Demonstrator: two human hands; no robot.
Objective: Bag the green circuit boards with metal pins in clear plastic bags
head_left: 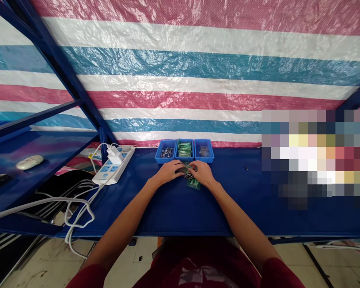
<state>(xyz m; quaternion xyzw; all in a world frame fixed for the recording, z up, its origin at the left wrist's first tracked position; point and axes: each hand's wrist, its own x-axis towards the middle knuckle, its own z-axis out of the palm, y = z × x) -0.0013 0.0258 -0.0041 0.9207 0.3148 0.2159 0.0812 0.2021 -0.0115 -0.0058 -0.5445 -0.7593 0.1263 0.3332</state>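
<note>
In front of the bins, my left hand and my right hand meet over a small clear plastic bag. Green pieces and dark, screw-like metal pieces show in and around the bag. The fingers of both hands are curled in and pinch its upper part from either side. The fingers partly hide what lies between them. Just beyond my hands stand three blue bins in a row. The left bin has loose metal screws, the middle bin green packets, and the right bin small greyish, see-through pieces.
A white power strip with a plugged-in adapter and loose white cables lies at the left. One small dark screw-like piece rests on the blue table to the right. A blurred-out area covers the far right.
</note>
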